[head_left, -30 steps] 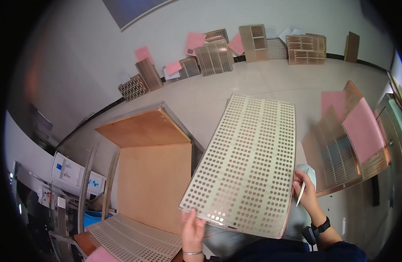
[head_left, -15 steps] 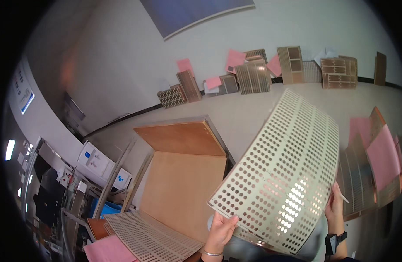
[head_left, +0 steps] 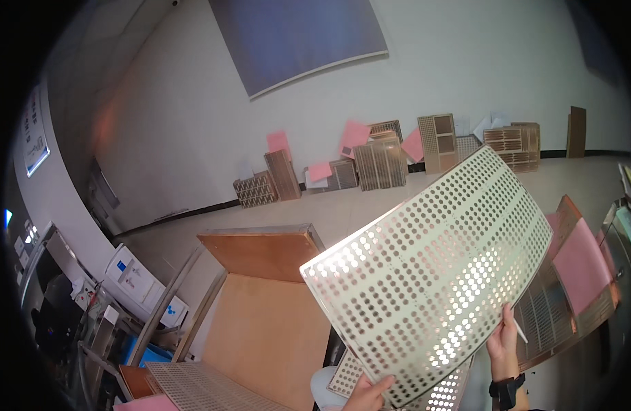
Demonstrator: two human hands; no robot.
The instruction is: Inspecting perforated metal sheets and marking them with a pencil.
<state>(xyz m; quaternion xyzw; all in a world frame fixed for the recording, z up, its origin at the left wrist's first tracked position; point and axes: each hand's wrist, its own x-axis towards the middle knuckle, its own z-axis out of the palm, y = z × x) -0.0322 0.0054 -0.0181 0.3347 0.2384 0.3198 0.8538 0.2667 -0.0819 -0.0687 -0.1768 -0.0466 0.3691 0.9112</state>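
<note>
A large pale panel (head_left: 432,264) with rows of small shiny round spots hangs tilted in front of me. My left hand (head_left: 370,394) pinches its lower edge, thumb on the face. On its right edge is my right hand (head_left: 505,339), the fingers partly behind the panel; a thin white stick (head_left: 521,333), perhaps a pen, juts out beside them. Below and behind the held panel shows a second dotted panel (head_left: 346,375), mostly covered. Another dotted panel (head_left: 192,383) lies at the lower left, over a pink sheet (head_left: 147,404).
Left of the panel stands a wooden-lined rack (head_left: 267,318) with a metal frame. More patterned panels (head_left: 380,164) and pink sheets lean along the far wall (head_left: 452,61). On the right, panels stand with a pink sheet (head_left: 582,264). A white machine (head_left: 141,281) is at the left.
The held panel has turned, its left corner rising and its face now catching light there. The second panel beneath shows more. My view has tilted up, so the room sits lower.
</note>
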